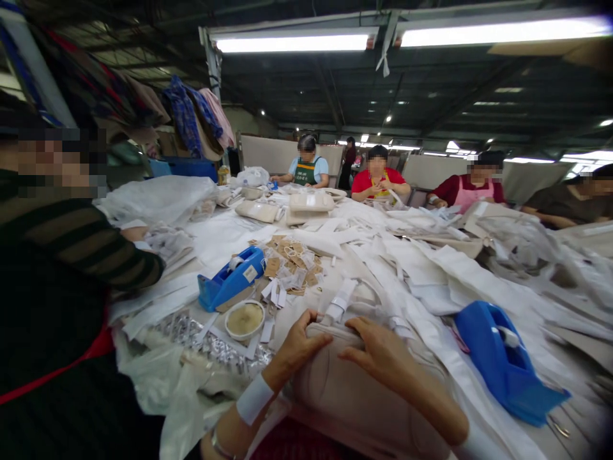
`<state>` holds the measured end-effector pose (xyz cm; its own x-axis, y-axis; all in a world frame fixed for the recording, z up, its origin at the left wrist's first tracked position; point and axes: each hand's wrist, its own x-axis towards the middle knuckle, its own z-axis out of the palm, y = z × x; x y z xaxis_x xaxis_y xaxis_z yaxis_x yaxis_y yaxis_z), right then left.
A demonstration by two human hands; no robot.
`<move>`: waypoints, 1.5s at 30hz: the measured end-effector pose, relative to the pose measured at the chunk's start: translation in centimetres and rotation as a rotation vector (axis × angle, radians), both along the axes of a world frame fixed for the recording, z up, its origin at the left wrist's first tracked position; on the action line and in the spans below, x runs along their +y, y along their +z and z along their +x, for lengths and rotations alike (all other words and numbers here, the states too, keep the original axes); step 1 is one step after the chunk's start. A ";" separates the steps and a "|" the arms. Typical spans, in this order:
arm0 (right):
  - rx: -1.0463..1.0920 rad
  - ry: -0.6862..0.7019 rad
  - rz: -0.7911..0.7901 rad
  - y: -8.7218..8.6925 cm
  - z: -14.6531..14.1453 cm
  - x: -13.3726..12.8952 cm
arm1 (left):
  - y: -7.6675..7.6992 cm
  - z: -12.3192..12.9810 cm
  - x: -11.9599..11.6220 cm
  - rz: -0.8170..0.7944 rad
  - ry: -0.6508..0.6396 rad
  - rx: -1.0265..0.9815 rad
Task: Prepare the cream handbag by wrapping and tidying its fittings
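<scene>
One beige bag (349, 390), in the foreground, between a tub (246, 337) and a blue tape dispenser (500, 367); left hand (306, 342) and right hand (371, 345) pinching its upper edge. Risk: a leftward elbow sweep could tip the tub, perhaps staining the bag.

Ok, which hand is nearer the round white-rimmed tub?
Left. The left hand is to the tub's right, on the beige bag; the right hand is farther right, on the same bag.
</scene>
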<state>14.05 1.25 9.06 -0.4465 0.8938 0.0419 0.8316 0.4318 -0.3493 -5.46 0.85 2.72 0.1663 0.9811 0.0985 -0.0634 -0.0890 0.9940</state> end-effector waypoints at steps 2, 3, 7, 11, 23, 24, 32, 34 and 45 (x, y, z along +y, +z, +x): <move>-0.073 0.038 -0.032 0.1 -0.8 0.3 | -0.5 0.2 0.1 0.016 0.032 -0.028; -0.100 0.054 -0.045 0.2 -1.0 0.3 | -0.7 0.4 0.0 0.030 0.051 -0.035; -0.130 0.053 -0.077 0.1 -1.2 0.2 | -1.1 0.5 -0.3 0.076 0.075 -0.037; -0.104 0.005 -0.090 -0.8 -0.8 -0.2 | -1.1 -0.5 -1.1 0.130 0.170 0.001; -0.037 -0.099 -0.150 -3.1 0.0 1.3 | -4.2 -0.9 -4.8 -0.120 -0.071 -0.215; -0.036 -0.097 -0.167 -3.0 -0.1 1.4 | -4.2 -0.9 -4.6 -0.124 -0.077 -0.212; 0.042 0.002 -0.207 -0.8 -1.1 0.9 | -1.6 -2.1 -1.8 -0.045 0.065 0.008; 0.069 0.032 -0.193 -0.2 -1.1 0.8 | -1.1 -2.1 -0.9 -0.086 -0.097 -0.061; 0.203 0.133 0.138 -1.1 0.0 -0.3 | 0.1 -0.2 -0.5 -0.334 -0.120 -0.239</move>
